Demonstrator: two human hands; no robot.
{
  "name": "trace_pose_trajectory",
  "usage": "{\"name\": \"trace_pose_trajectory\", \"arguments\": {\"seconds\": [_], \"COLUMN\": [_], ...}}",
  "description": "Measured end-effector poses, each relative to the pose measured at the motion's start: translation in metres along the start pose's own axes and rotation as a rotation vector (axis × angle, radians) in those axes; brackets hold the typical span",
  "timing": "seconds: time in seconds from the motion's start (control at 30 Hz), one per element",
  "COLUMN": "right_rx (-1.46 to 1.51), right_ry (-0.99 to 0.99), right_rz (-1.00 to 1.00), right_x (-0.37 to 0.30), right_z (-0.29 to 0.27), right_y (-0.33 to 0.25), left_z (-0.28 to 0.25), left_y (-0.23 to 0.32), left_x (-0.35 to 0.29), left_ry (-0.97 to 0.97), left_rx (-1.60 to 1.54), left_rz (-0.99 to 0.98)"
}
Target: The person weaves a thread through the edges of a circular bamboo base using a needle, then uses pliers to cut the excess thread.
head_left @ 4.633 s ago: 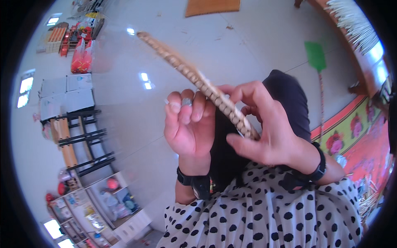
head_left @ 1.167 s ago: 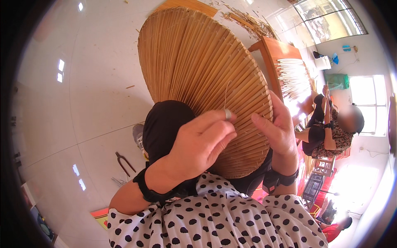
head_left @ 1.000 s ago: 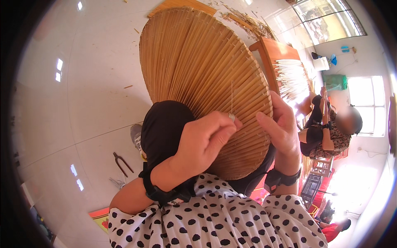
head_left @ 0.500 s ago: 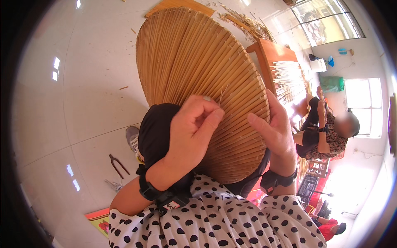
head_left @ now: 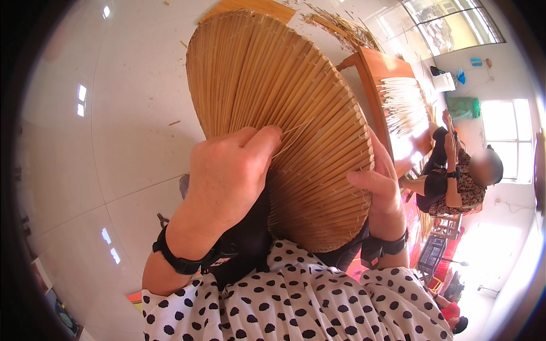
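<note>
Bamboo-slat woven disc stands tilted over the lap. Left hand pinches a thin strand against its face; right hand grips the rim. Apparently stitching slats; next, the strand needs drawing taut. Any needle is hidden. A co-worker sits beyond.

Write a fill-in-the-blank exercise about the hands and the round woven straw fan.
1. The left hand pinches a thin ____ against the round woven straw fan.
2. The right hand grips the fan at its ____ edge.
3. Each wrist wears a ____ strap.
4. The person's white top has black ____.

Missing words: straw; right; black; dots
</note>
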State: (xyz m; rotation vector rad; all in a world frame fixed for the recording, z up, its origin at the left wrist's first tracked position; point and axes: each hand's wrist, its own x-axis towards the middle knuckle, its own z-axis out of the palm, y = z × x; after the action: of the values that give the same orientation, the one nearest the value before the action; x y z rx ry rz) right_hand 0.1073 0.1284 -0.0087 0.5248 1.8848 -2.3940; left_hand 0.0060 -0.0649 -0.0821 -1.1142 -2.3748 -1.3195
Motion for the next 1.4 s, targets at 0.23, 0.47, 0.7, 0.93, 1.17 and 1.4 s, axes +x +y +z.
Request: {"name": "trace_pose_trajectory", "arguments": {"seconds": [0.23,0.47,0.7,0.93,1.17,1.4], "right_rx": [0.018,0.01,0.019,0.006,0.019,-0.038], "right_ry": [0.007,0.012,0.018,0.02,0.015,-0.014], "right_rz": [0.016,0.018,0.003,0.015,0.008,0.042], "right_x": [0.0,-0.002,-0.003,-0.002,-0.003,-0.009], "right_z": [-0.002,0.0,0.005,0.006,0.006,0.018], "right_y": [0.002,0.001,0.001,0.0,0.002,-0.003], "left_z": [-0.008,-0.009,-0.012,-0.013,-0.013,-0.041], "left_y": [0.004,0.003,0.002,0.001,0.0,0.004], "left_x": [0.006,0.007,0.007,0.006,0.006,0.01], "left_ry": [-0.011,0.01,0.005,0.002,-0.019,-0.118], "left_rx": [0.038,0.035,0.04,0.029,0.065,0.198], "left_rz": [0.063,0.089,0.099,0.099,0.113,0.218]}}
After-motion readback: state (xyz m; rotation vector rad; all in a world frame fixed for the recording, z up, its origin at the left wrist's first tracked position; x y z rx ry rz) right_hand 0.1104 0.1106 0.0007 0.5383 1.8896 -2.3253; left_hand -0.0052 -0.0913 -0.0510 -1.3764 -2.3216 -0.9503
